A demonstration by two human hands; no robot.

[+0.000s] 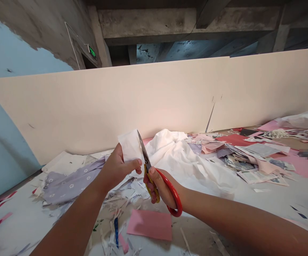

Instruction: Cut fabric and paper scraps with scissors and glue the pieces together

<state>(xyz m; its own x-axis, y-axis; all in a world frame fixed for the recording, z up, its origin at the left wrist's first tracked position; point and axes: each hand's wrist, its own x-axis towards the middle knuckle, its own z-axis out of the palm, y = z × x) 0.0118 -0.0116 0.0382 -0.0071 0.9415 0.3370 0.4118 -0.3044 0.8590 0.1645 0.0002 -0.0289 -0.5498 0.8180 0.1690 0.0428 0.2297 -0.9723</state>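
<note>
— What is the left hand point(116, 167) doing?

— It is pinching a small white piece of fabric point(129, 145) between thumb and fingers, holding it upright just left of the frame's centre, above the table point(276, 206).

— And the right hand point(161, 186)?

— It is gripping a pair of scissors point(156, 177), fingers threaded through the red and yellow handle loops and curled tight around them. The blades are pointing up and slightly left, lying right along the right edge of the white piece; they are looking nearly closed, though I cannot tell whether they are biting into the cloth.

— So both are sitting mid-frame?

— Yes, the two hands are almost touching, the scissors just right of the fabric, both raised off the tabletop.

— What is lying beneath them?

— A litter of white paper scraps point(122, 199) is spreading under the hands, and a pink sheet point(150, 224) is lying flat at lower centre. A lilac cloth with small white flowers point(71, 183) is bunching at centre left, a heap of white cloth point(180, 153) is rising just behind the hands, and pink and printed pieces point(249, 156) are scattering across the right side.

— Anything behind?

— A tall cream board point(154, 96) is standing along the far edge of the table, spanning the whole frame.
</note>
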